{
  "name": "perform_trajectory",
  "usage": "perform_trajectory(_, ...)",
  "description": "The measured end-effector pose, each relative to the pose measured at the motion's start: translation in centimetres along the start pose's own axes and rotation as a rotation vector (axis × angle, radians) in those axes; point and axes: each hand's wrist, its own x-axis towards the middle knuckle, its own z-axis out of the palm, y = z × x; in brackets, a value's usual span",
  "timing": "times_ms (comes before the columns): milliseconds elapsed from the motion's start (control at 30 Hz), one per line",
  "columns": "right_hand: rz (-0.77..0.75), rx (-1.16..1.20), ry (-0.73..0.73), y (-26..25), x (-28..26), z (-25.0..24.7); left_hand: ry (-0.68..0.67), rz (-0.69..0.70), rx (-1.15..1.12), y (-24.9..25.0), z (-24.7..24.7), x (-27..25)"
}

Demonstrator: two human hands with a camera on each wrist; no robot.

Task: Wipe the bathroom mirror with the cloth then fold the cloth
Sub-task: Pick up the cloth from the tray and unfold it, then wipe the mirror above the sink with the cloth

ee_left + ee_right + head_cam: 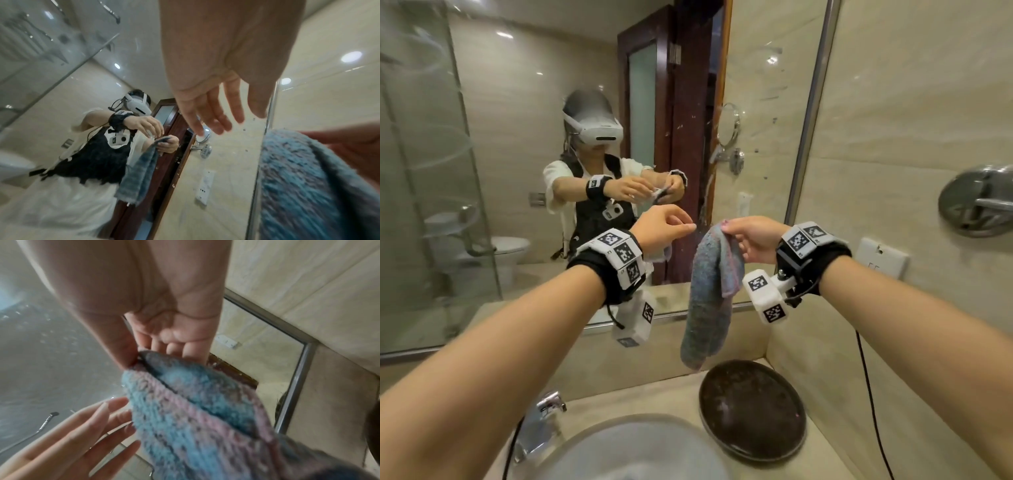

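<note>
A fluffy blue-and-pink cloth (709,294) hangs doubled over in front of the bathroom mirror (585,85), above the counter. My right hand (743,236) pinches its top edge between thumb and fingers; the right wrist view shows the cloth (195,410) held at the fingertips (144,352). My left hand (671,224) hovers just left of the cloth, fingers relaxed and holding nothing. In the left wrist view its fingers (213,116) spread toward the mirror (226,162), with the cloth (298,186) at the right. The mirror glass carries specks and smears.
A dark round dish (753,411) sits on the beige counter (654,383) right under the cloth. A basin (626,448) and chrome tap (549,406) lie at the bottom. A wall socket (881,257) and chrome fitting (979,202) are on the right wall.
</note>
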Motion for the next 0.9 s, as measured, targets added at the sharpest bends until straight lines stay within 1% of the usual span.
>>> perform_trajectory(100, -0.005, -0.047, 0.117, -1.5, 0.4, -1.9, 0.192, 0.073, 0.253, 0.2, -0.5, 1.7)
perform_trajectory(167, -0.035, -0.038, 0.217, -3.0, 1.0, -3.6, 0.262, 0.135, 0.434, 0.9, -0.8, 3.0)
perform_trajectory(233, -0.075, -0.021, 0.338, -4.8, 1.9, -5.7, 0.279, 0.157, 0.558, 1.6, -1.1, 4.8)
perform_trajectory(333, -0.216, -0.071, 0.507, -7.2, 4.5, -9.7, 0.317, 0.163, 0.693, 2.9, -1.7, 8.1)
perform_trajectory(400, -0.329, 0.033, 0.581, -8.8, 5.8, -11.9, 0.354, 0.15, 0.749, 4.3, -2.3, 10.3)
perform_trajectory(467, -0.44, 0.116, 0.668, -10.6, 5.6, -12.6, 0.375, 0.142, 0.785, 5.5, -2.8, 12.5)
perform_trajectory(533, -0.518, 0.109, 0.725, -12.1, 5.6, -13.2, 0.378, 0.156, 0.838, 6.5, -3.0, 14.7)
perform_trajectory(600, -0.589, 0.078, 0.753, -13.7, 6.2, -14.1, 0.419, 0.141, 0.858, 7.4, -3.3, 16.5)
perform_trajectory(700, -0.677, -0.013, 0.768, -16.1, 7.8, -15.5, 0.516, 0.068, 0.891, 8.0, -4.2, 18.6)
perform_trajectory(767, -0.698, -0.105, 0.707, -17.7, 8.8, -16.0, 0.535, 0.048, 0.933, 8.2, -4.7, 19.6)
perform_trajectory(833, -0.674, -0.267, 0.631, -19.0, 9.7, -16.2, 0.508, 0.047, 0.935, 8.2, -4.8, 20.3)
perform_trajectory(900, -0.643, -0.422, 0.596, -20.0, 10.8, -16.3, 0.507, 0.049, 0.944, 7.9, -4.6, 20.7)
